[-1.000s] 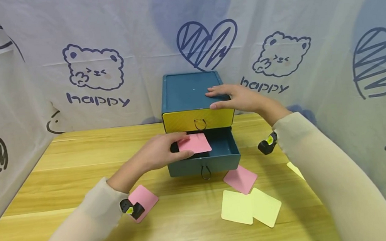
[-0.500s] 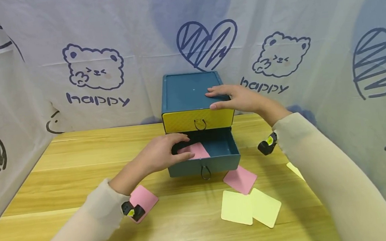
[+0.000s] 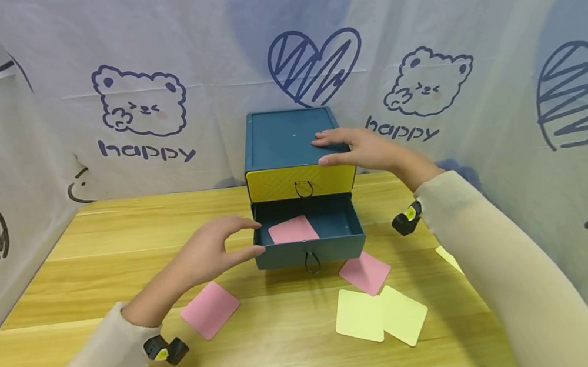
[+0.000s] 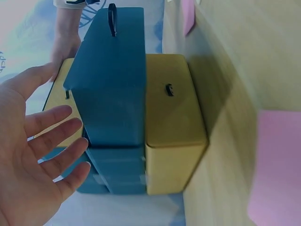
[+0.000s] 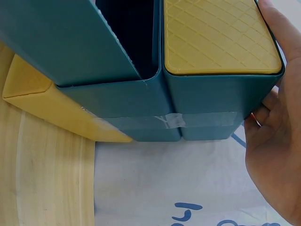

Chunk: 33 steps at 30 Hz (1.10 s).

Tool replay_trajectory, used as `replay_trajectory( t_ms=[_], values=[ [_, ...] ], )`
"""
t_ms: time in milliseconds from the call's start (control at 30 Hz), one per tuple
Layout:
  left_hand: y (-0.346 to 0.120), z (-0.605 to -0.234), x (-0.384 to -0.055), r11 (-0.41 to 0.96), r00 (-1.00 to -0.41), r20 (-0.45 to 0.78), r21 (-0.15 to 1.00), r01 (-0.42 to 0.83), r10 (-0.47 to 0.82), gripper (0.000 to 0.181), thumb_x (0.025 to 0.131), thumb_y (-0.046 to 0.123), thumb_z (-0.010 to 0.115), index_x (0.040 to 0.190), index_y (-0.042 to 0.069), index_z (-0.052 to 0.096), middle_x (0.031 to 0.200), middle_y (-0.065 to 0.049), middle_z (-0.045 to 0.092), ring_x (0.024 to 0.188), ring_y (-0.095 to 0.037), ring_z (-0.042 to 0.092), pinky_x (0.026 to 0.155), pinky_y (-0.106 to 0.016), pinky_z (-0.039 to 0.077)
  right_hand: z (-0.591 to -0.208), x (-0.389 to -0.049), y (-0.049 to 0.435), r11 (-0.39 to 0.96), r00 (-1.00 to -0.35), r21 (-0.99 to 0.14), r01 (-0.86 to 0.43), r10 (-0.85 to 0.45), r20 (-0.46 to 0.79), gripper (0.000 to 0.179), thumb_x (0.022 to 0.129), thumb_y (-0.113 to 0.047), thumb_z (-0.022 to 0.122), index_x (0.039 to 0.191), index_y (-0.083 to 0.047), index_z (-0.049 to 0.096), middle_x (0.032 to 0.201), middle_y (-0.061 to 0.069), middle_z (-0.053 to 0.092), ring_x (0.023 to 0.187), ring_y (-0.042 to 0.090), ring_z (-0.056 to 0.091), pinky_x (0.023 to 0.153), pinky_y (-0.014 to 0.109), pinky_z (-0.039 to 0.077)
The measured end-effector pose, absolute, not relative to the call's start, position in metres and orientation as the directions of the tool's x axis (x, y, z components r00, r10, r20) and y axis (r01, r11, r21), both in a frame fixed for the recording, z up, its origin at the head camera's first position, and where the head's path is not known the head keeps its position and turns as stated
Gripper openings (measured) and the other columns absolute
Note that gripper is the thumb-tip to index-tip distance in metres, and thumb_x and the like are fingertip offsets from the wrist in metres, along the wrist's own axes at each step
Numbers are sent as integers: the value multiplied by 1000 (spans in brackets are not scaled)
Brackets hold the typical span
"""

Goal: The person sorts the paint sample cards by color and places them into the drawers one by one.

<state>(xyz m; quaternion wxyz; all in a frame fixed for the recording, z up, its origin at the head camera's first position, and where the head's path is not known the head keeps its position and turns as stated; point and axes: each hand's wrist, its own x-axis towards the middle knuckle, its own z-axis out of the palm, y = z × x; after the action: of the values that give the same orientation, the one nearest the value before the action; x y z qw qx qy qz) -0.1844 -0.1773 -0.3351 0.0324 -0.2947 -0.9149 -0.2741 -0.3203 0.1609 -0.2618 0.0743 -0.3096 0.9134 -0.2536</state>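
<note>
A small blue drawer cabinet (image 3: 290, 139) stands at the back of the table, its yellow top drawer (image 3: 273, 185) closed. Below that, the blue middle drawer (image 3: 337, 249) is pulled out, with a pink card (image 3: 294, 230) lying inside. My left hand (image 3: 207, 248) is just left of this drawer, fingers spread and holding nothing. On the cabinet's top right edge rests my right hand (image 3: 367, 148), its fingers laid over the top. In the left wrist view a yellow bottom drawer (image 4: 171, 113) shows closed under the open one.
One pink card (image 3: 210, 309) lies on the wooden table at the left. Before the cabinet are another pink card (image 3: 365, 274) and two overlapping yellow cards (image 3: 359, 316). The right sleeve partly covers a further yellow card (image 3: 448, 258). A printed cloth (image 3: 223, 107) hangs behind.
My left hand has let go of the pink card, which dropped into the open drawer. It has then drawn back left, out of the drawer. The right hand stays put.
</note>
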Motion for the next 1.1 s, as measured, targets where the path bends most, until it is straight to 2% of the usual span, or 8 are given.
replay_trajectory(
  t_ms=[267, 500, 667, 833, 933, 1100],
  values=[
    [-211, -356, -169, 713, -862, 159, 500, 491, 481, 61, 89, 56, 64, 132, 12, 61, 132, -6, 60, 126, -31, 52, 102, -54, 41, -262, -321, 161, 675, -794, -510, -534, -607, 29, 66, 90, -59, 61, 147, -27, 48, 157, -8, 30, 146, 21, 19, 115, 55, 19],
    [-235, -376, -160, 728, -868, 96, 504, 464, 487, 63, 87, 53, 69, 133, 10, 60, 135, -11, 57, 127, -37, 48, 102, -57, 39, -260, -319, 161, 681, -798, -512, -525, -602, 17, 67, 89, -60, 61, 147, -27, 48, 157, -8, 29, 147, 22, 18, 115, 56, 18],
    [-246, -389, -157, 718, -830, 33, 483, 501, 557, 75, 81, 58, 72, 136, 8, 57, 139, -15, 52, 129, -41, 43, 103, -61, 36, -260, -319, 162, 679, -799, -516, -522, -601, 16, 66, 90, -59, 61, 147, -27, 48, 157, -8, 29, 147, 22, 18, 115, 55, 18],
    [-258, -402, -157, 660, -768, -27, 531, 531, 640, 84, 76, 55, 78, 138, 5, 54, 142, -19, 48, 130, -43, 41, 101, -61, 37, -261, -320, 160, 673, -791, -512, -534, -611, 23, 67, 89, -60, 61, 146, -27, 49, 157, -7, 30, 146, 21, 19, 115, 55, 18],
    [-265, -410, -157, 630, -734, -61, 563, 535, 677, 90, 71, 55, 82, 140, 6, 52, 146, -17, 45, 136, -45, 33, 104, -64, 32, -262, -320, 160, 669, -787, -507, -543, -617, 28, 67, 89, -61, 60, 146, -28, 49, 157, -8, 30, 146, 21, 20, 115, 55, 18],
    [-272, -419, -165, 586, -688, -95, 615, 527, 719, 101, 66, 51, 85, 145, 4, 46, 151, -16, 39, 142, -50, 16, 108, -68, 18, -262, -320, 162, 673, -791, -506, -540, -611, 32, 66, 89, -60, 61, 146, -28, 48, 157, -8, 30, 146, 21, 19, 115, 55, 18]
  ],
)
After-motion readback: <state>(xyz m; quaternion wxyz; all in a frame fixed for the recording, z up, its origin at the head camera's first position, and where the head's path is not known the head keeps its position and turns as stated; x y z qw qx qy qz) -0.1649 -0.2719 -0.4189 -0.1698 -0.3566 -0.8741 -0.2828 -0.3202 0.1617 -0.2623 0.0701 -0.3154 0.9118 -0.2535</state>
